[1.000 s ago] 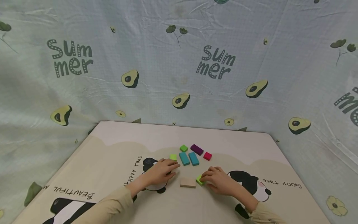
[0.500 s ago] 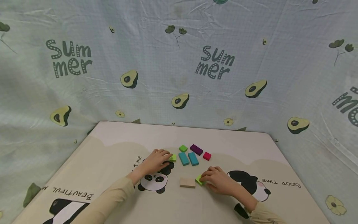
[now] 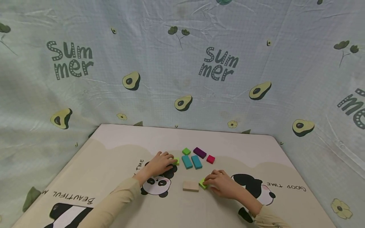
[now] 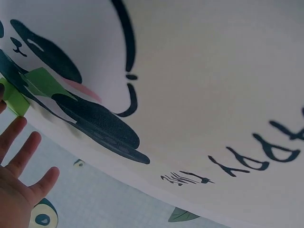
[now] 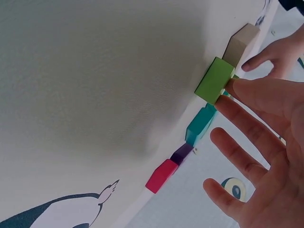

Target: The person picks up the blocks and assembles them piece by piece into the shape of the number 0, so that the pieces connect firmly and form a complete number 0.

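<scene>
In the head view, my left hand [image 3: 157, 164] is at a yellow-green block [image 3: 177, 162] left of two teal blocks [image 3: 187, 162]. Its fingertips partly cover this block, which also shows at the left edge of the left wrist view [image 4: 16, 103]. My right hand [image 3: 223, 184] pinches another light green block [image 3: 202, 183] between thumb and forefinger, its other fingers spread. This block lies at the right end of a plain wooden block [image 3: 190, 186]. In the right wrist view, thumb and forefinger meet the green block [image 5: 214, 80] at one end.
Beyond the teal blocks lie a green block [image 3: 186, 151], a purple block [image 3: 200, 152] and a red block [image 3: 210, 159]. The table [image 3: 119, 136] has printed pandas and lettering. A patterned cloth [image 3: 159, 63] hangs behind it.
My left hand has moved left and away from me, from near the middle to the yellow-green block, and its fingers now cover more of it. My right hand has stayed at its green block.
</scene>
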{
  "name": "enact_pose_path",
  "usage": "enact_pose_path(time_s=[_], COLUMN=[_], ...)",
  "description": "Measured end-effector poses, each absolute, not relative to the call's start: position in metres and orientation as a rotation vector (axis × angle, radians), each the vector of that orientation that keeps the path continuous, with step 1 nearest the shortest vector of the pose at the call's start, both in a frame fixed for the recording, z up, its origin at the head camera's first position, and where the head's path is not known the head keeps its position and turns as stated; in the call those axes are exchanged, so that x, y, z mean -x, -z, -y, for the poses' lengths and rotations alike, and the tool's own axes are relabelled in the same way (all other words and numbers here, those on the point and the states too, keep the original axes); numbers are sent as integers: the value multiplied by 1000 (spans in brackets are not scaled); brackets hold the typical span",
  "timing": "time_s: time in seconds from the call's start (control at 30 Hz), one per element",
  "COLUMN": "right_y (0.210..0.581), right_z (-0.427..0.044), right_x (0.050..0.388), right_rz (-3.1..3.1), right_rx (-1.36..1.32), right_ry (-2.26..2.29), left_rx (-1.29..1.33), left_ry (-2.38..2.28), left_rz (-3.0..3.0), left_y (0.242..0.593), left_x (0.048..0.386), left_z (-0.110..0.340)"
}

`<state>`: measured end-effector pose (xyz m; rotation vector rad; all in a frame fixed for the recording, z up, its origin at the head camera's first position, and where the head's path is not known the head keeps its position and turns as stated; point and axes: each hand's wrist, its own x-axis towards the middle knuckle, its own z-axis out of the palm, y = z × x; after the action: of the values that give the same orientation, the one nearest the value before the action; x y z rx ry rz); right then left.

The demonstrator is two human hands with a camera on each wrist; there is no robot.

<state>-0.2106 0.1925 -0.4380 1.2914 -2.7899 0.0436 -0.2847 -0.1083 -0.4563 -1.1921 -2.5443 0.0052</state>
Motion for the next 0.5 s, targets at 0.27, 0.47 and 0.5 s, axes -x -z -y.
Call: enact_pose_path(time_s=[0.27,0.47,0.5], right_y=[438,438,438], right_z=[-192,-193,-193], right_x=[210,210,210], right_rz=[2796,2809,2812], right_rx=[-1290,-1281,-1280], right_ry=[-59,-66,-69], left_rx=[1188,1190,1189], left_ry=[-17,5,10], left_rz=[2543,2531,2524], left_y=[457,459,459], left_x=[284,285,285], left_z=[107,106,105])
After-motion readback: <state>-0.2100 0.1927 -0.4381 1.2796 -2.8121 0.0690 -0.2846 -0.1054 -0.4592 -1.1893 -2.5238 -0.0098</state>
